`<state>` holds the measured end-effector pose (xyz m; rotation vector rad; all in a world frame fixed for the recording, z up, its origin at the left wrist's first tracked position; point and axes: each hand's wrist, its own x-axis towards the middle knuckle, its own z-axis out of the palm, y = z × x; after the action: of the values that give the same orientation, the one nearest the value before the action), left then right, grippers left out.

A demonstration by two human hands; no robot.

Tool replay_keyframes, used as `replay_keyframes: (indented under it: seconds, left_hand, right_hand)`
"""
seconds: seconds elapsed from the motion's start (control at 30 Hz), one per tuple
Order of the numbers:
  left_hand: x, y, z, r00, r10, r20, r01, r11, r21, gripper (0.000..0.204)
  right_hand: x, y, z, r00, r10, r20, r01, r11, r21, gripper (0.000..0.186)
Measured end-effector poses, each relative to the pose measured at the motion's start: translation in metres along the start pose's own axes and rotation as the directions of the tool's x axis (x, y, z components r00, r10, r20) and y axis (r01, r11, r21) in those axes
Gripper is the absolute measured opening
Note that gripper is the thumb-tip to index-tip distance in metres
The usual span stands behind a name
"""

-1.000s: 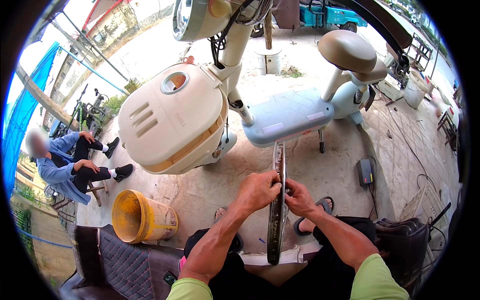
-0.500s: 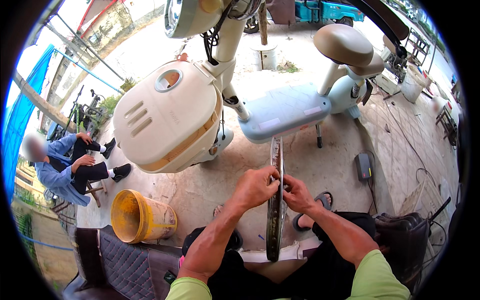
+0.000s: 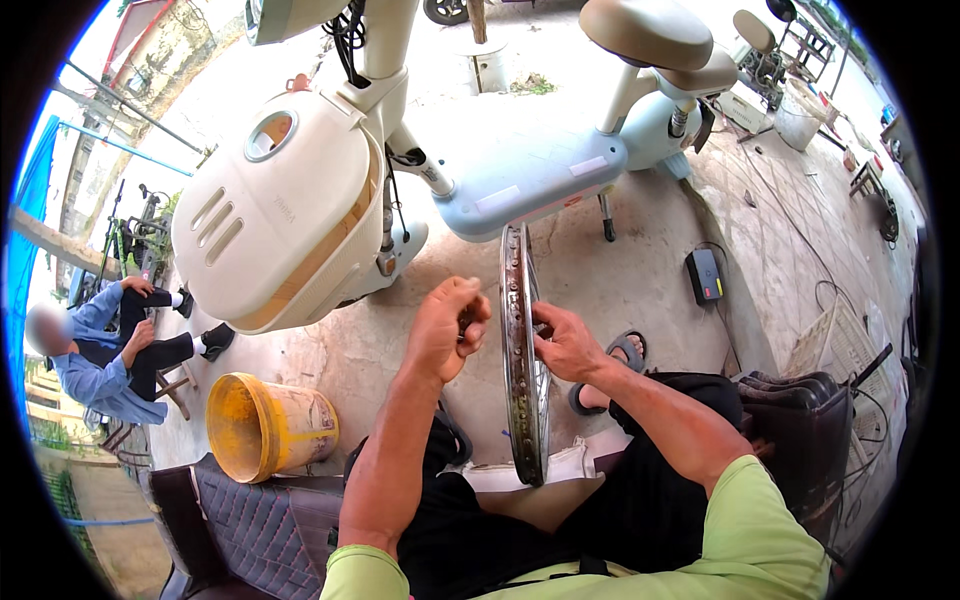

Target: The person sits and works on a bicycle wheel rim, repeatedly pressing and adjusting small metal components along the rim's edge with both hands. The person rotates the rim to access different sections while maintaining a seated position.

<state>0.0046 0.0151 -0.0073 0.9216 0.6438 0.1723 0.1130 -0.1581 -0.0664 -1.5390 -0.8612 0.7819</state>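
A narrow spoked wheel rim (image 3: 517, 350) stands upright between my knees, seen nearly edge-on, with spoke holes along its rusty-brown inner band. My right hand (image 3: 568, 343) grips it from the right side, fingertips at the rim and spokes. To the left of the rim, and apart from it, my left hand (image 3: 448, 325) is raised with its fingers curled in. Something small and dark shows inside those fingers, too little to name. Thin bright spokes (image 3: 541, 400) show along the rim's right side.
A cream and pale-blue electric scooter (image 3: 530, 180) stands just ahead. At left are a yellow-stained bucket (image 3: 320, 430) and a seated person (image 3: 105, 340) in a blue shirt. A black charger (image 3: 704, 276) with a cable lies right. Dark padded seats (image 3: 250, 515) flank me.
My left hand has come off the rim and moved left and up, fingers curled. The right hand stays at the rim. The whole view has shifted somewhat.
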Motion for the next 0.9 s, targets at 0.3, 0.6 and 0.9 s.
replay_keyframes:
  seconds: [0.3,0.6,0.9]
  left_hand:
    - [0.013,-0.024,0.016,0.999,0.0,-0.054,0.025,0.885,0.466,0.028]
    - [0.013,-0.03,0.025,1.0,0.008,-0.018,0.001,0.896,0.444,0.027]
    - [0.012,-0.029,0.022,0.999,-0.029,-0.04,0.044,0.888,0.457,0.031]
  right_hand:
    - [0.021,0.023,-0.026,0.997,0.032,-0.074,-0.009,0.957,0.29,0.024]
    - [0.03,0.035,-0.012,0.974,0.047,-0.222,0.013,0.965,0.263,0.023]
    - [0.034,0.038,0.001,0.972,0.023,-0.235,0.063,0.933,0.353,0.015]
